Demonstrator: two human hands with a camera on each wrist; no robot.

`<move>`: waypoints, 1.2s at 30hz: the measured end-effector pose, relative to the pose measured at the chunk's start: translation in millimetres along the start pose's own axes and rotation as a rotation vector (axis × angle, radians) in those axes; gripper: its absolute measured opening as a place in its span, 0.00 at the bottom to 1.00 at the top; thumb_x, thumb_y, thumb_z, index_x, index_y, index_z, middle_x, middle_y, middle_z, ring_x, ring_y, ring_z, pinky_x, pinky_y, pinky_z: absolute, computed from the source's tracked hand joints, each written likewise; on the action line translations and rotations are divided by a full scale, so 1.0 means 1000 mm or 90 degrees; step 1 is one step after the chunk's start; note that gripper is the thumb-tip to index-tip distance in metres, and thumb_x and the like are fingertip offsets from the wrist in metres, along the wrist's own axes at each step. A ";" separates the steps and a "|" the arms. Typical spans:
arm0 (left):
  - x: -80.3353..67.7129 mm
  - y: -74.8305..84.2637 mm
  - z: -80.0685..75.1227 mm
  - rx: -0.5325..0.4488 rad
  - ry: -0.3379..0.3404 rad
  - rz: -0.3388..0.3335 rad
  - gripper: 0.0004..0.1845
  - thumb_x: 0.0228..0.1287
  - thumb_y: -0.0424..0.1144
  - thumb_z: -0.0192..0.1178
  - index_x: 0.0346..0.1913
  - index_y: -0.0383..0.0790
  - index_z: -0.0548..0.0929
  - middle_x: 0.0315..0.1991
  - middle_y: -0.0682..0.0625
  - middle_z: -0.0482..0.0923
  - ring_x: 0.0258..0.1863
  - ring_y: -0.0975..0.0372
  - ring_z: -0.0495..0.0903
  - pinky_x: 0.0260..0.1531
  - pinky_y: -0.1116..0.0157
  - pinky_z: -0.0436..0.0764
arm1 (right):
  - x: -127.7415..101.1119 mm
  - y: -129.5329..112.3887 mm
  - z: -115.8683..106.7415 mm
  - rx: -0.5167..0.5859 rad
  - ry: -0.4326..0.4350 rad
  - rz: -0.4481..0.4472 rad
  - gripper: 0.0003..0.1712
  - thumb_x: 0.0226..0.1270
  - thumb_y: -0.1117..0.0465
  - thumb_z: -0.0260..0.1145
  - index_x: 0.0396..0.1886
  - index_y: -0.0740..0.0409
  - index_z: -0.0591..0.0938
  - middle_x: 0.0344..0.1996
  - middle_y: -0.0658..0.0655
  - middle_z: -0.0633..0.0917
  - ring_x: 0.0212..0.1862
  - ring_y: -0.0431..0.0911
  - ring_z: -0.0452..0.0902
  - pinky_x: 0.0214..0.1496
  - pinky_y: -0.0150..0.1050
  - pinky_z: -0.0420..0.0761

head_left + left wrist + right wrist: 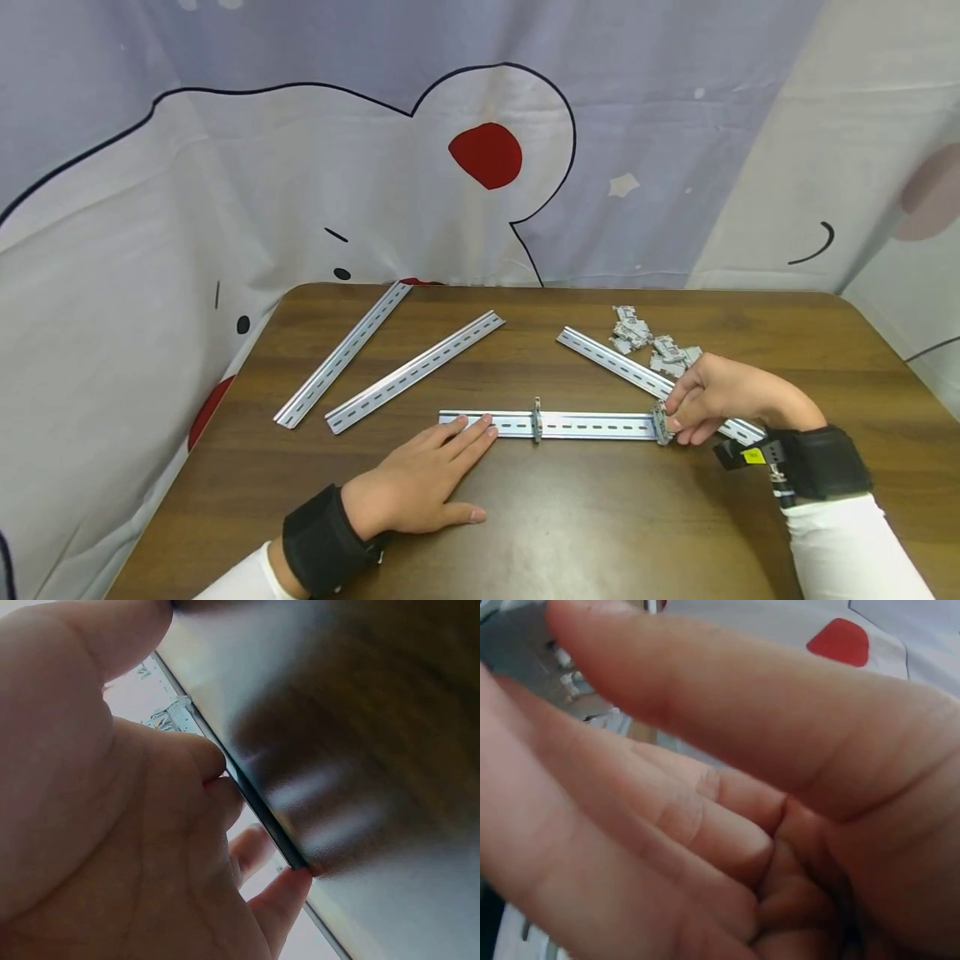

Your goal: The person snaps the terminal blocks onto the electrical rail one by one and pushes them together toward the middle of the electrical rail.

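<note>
A slotted metal DIN rail (pixel 596 426) lies crosswise in front of the person in the head view. The left hand (pixel 420 477) rests on its left end, fingers straight and spread, thumb on the table. In the left wrist view, the fingers of the left hand (pixel 142 802) reach across the rail's edge. One thin grey end stop (pixel 537 420) stands upright on the rail, left of its middle. At the rail's right end the right hand (pixel 738 393) pinches another grey end stop (pixel 661 423) between thumb and fingers. The right wrist view shows mostly fingers, with that end stop hidden.
A third-rail neighbour, an angled DIN rail (pixel 618 364), passes under the right hand. Two more slotted rails, one far left (pixel 343 354) and one nearer (pixel 415 372), lie slanted. Loose grey end stops (pixel 632 327) form small piles behind the right hand. A printed curtain (pixel 360 175) hangs behind the table.
</note>
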State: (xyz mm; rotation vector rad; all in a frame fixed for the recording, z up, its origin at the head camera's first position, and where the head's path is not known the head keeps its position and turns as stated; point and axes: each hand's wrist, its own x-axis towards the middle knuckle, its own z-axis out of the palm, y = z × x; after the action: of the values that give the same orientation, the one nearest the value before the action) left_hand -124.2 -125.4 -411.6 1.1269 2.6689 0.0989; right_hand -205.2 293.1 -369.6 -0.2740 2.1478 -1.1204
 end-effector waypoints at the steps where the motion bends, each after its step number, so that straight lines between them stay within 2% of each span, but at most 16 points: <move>1: 0.000 0.000 0.001 -0.001 0.002 0.002 0.48 0.66 0.67 0.48 0.79 0.45 0.46 0.79 0.49 0.41 0.76 0.50 0.47 0.72 0.51 0.54 | 0.001 0.001 0.000 0.008 -0.009 -0.002 0.16 0.59 0.64 0.72 0.39 0.74 0.81 0.31 0.67 0.87 0.34 0.58 0.86 0.37 0.50 0.85; 5: -0.001 0.000 0.001 -0.007 0.003 0.002 0.48 0.66 0.67 0.49 0.79 0.45 0.46 0.79 0.49 0.41 0.76 0.50 0.47 0.72 0.51 0.54 | 0.005 0.005 -0.002 0.036 -0.035 -0.018 0.15 0.60 0.67 0.70 0.40 0.77 0.80 0.32 0.69 0.87 0.37 0.60 0.86 0.40 0.49 0.85; 13: 0.001 -0.001 -0.001 -0.007 0.002 0.001 0.47 0.67 0.67 0.48 0.79 0.46 0.45 0.79 0.50 0.41 0.76 0.51 0.47 0.72 0.51 0.54 | 0.006 0.010 -0.005 0.052 -0.043 -0.030 0.16 0.61 0.68 0.70 0.42 0.78 0.79 0.34 0.69 0.86 0.39 0.59 0.86 0.43 0.48 0.84; 23: 0.002 -0.007 0.011 -0.003 0.030 0.012 0.49 0.65 0.71 0.45 0.79 0.46 0.44 0.79 0.50 0.41 0.76 0.50 0.48 0.72 0.50 0.55 | 0.011 0.006 0.001 0.067 -0.042 -0.025 0.17 0.61 0.66 0.70 0.42 0.78 0.78 0.35 0.68 0.87 0.41 0.59 0.86 0.46 0.49 0.83; 31: -0.001 0.000 0.000 -0.015 0.005 0.001 0.48 0.66 0.67 0.50 0.79 0.45 0.46 0.79 0.49 0.41 0.76 0.50 0.47 0.72 0.51 0.54 | 0.020 -0.001 0.016 0.083 -0.031 -0.030 0.18 0.60 0.66 0.71 0.43 0.76 0.78 0.36 0.67 0.87 0.41 0.58 0.86 0.46 0.49 0.83; 36: -0.001 0.001 -0.001 -0.007 -0.002 -0.004 0.47 0.67 0.67 0.49 0.79 0.46 0.45 0.79 0.50 0.40 0.77 0.51 0.47 0.72 0.51 0.54 | 0.024 -0.006 0.023 0.079 -0.020 -0.039 0.16 0.60 0.67 0.70 0.42 0.76 0.79 0.35 0.67 0.87 0.40 0.57 0.86 0.45 0.48 0.84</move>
State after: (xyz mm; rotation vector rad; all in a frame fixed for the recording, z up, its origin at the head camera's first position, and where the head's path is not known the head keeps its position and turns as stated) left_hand -123.7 -125.3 -410.1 1.1137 2.6657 0.1100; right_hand -207.9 263.4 -385.6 -0.2997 2.0455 -1.2704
